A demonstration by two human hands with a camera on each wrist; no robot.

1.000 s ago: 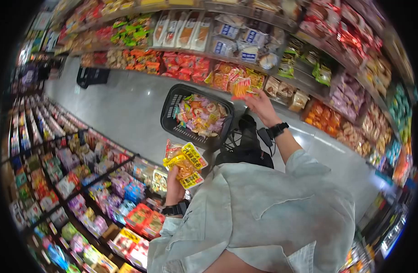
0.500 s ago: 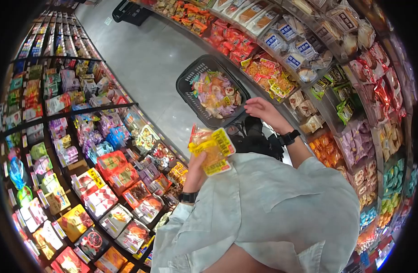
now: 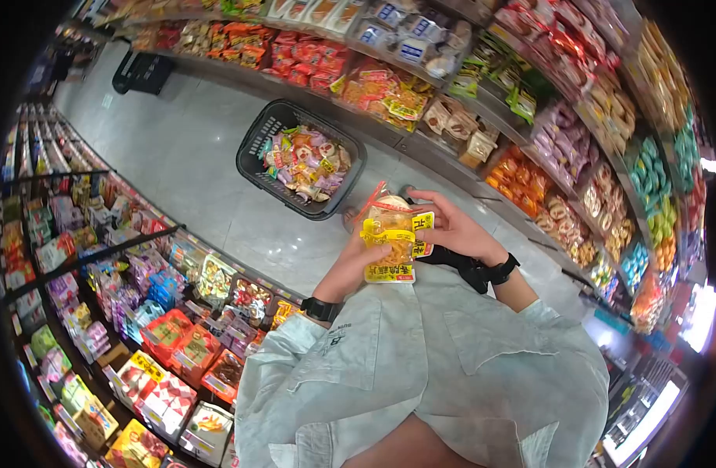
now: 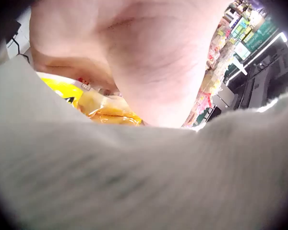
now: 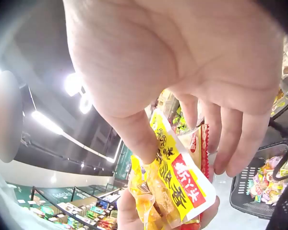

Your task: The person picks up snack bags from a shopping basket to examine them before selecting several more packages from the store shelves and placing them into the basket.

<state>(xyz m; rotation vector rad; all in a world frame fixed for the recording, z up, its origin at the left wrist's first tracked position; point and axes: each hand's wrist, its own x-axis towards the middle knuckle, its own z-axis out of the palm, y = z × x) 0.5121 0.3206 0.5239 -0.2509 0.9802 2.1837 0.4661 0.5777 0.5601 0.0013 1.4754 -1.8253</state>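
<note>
In front of the chest, my left hand (image 3: pixel 356 265) grips a small stack of clear snack packets with yellow labels (image 3: pixel 389 274). A clear packet with a red edge (image 3: pixel 390 204) stands up behind them. My right hand (image 3: pixel 465 234) meets the stack from the right. Its thumb presses on the face of a yellow-labelled packet (image 5: pixel 170 184) in the right wrist view, with the fingers reaching behind toward the red-edged packet (image 5: pixel 197 143). A sleeve and the palm hide most of the packets (image 4: pixel 65 90) in the left wrist view.
A black shopping basket (image 3: pixel 252 168) holding many small packets (image 3: pixel 307 162) stands on the grey floor ahead. Shelves of bagged snacks (image 3: pixel 401 97) run along the right. Racks of boxed and bagged goods (image 3: pixel 190 347) line the left. Another black basket (image 3: pixel 143 72) sits farther back.
The right hand held an orange-red packet near the shelf, then was empty beside the basket; now it is at the packets in the left hand. The left hand has come in toward the middle.
</note>
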